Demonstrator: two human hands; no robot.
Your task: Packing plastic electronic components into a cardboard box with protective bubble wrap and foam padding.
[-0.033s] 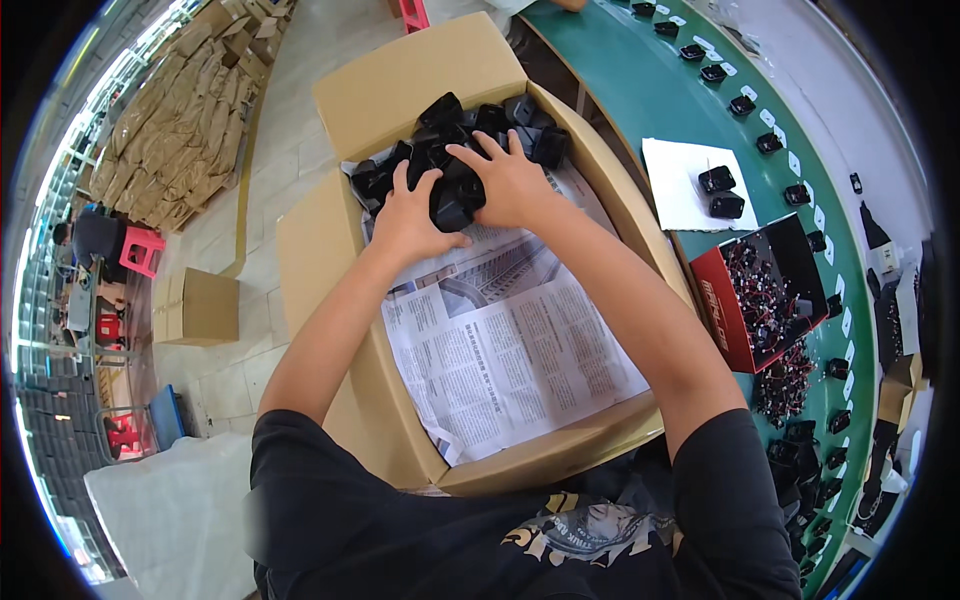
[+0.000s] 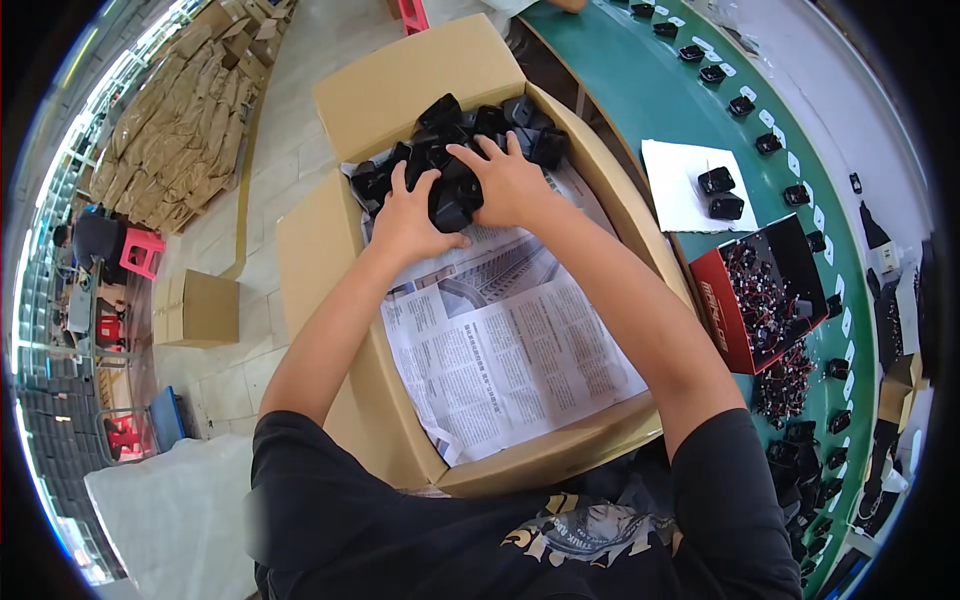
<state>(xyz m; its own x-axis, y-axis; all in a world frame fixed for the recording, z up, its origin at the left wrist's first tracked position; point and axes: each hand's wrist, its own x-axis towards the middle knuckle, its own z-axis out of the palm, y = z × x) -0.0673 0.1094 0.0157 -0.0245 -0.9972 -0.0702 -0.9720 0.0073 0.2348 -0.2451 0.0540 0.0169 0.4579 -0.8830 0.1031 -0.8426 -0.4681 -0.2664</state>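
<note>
As before, both hands, left [image 2: 408, 215] and right [image 2: 507, 182], stay pressed half-curled on the black parts [image 2: 452, 150], grip unclear.

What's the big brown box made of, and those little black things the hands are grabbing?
The big brown box looks like cardboard: matte tan, with folded flaps. The little black things under the left hand and right hand seem to be hard plastic, smooth with a slight sheen; that is a guess from looks only.
</note>
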